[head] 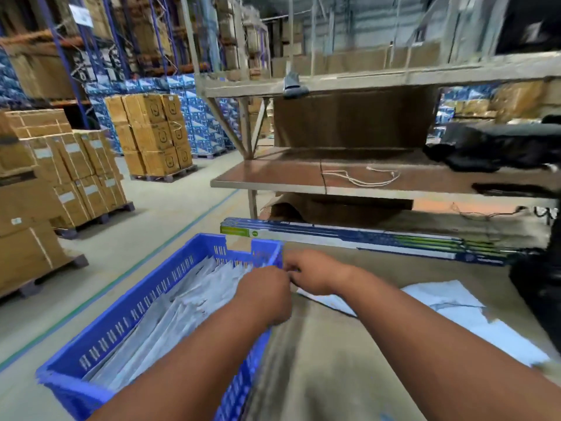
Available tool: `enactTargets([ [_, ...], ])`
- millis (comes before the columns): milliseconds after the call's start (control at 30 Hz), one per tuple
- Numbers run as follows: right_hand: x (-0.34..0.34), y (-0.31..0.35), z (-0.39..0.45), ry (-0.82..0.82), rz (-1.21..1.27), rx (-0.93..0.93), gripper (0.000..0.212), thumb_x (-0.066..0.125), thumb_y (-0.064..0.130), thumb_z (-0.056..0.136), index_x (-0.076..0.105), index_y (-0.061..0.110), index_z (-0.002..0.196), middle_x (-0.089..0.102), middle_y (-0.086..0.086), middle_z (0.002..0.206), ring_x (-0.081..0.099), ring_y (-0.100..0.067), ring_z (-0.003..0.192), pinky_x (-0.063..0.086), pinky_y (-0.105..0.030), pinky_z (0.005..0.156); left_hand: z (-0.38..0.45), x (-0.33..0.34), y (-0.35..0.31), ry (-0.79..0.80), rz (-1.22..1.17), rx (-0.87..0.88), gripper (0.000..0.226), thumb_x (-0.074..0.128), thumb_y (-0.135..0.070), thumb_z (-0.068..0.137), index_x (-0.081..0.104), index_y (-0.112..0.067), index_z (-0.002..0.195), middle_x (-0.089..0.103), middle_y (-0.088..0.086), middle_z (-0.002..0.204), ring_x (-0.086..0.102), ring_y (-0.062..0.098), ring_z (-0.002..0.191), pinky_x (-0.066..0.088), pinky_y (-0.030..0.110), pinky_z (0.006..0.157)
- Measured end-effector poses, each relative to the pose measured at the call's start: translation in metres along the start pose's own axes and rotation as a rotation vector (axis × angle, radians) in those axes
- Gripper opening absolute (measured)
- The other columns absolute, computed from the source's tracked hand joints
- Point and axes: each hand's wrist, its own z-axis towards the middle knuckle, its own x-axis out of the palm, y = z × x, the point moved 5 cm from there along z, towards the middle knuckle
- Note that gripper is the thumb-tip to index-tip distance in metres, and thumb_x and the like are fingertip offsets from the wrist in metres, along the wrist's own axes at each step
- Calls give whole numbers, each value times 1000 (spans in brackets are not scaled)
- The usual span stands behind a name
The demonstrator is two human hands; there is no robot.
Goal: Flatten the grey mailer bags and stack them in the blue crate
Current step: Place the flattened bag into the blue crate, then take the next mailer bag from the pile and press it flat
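The blue crate sits at the lower left against the table's edge, and several flat grey mailer bags lie stacked in it. Another pale grey mailer bag lies on the brown table top at the right, its near corner running under my right wrist. My left hand hovers over the crate's right rim with curled fingers, and what they hold is hidden. My right hand, also curled, meets the left at the fingertips and seems to pinch that bag's corner. Both hands are blurred.
A brown table top fills the lower right. Long flat blue cartons lie along its far edge. Behind stands a metal shelf with a white cord and black fabric. Pallets of cardboard boxes stand on the floor at the left.
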Motion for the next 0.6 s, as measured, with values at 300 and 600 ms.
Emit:
enactTargets([
  [300, -30, -122, -95, -62, -20, 152, 22, 49, 10, 90, 62, 27, 96, 71, -3, 110, 64, -29, 100, 55, -40, 85, 54, 32, -129, -36, -123, 156, 54, 65, -51, 89, 54, -33, 139, 57, 0, 138, 55, 27, 126, 50, 44, 98],
  [600, 47, -192, -114, 66, -62, 231, 52, 61, 40, 93, 54, 30, 143, 55, -4, 146, 53, -30, 133, 49, -42, 106, 81, 116, -162, 119, -68, 119, 57, 68, -39, 87, 54, -24, 140, 55, 8, 134, 56, 33, 124, 51, 43, 98],
])
